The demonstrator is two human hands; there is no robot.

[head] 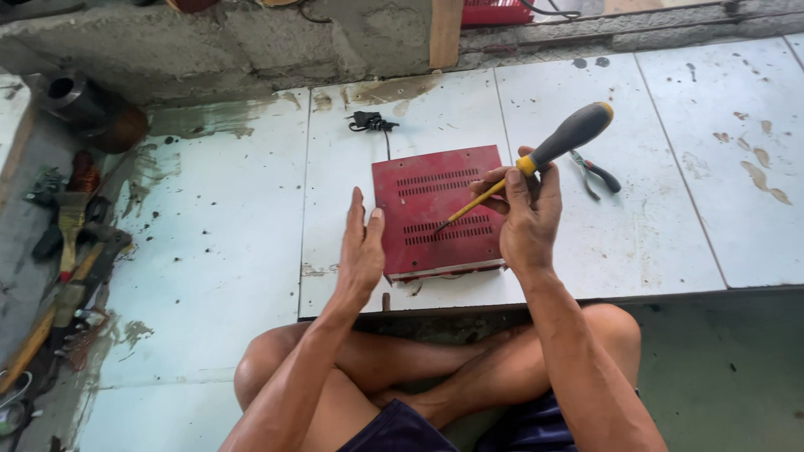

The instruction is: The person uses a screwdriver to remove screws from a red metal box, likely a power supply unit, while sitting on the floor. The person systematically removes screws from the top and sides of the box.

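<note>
A flat red metal box [427, 188] with rows of vent slots lies on the white tiled floor in front of my crossed legs. My right hand [526, 219] grips a screwdriver [559, 142] with a grey and yellow handle; its yellow shaft slants down to the vent slots on the box lid. My left hand [362, 249] is flat, fingers together and pointing away, its edge against the left side of the box. A black cable with a plug [371, 123] runs from the far side of the box.
Pliers with dark handles [595, 173] lie on the tile right of the box. At the left edge sits a heap of tools: a paintbrush [70, 224], wooden handles, a copper coil [82, 170]. A rough concrete wall [251, 50] runs along the far side.
</note>
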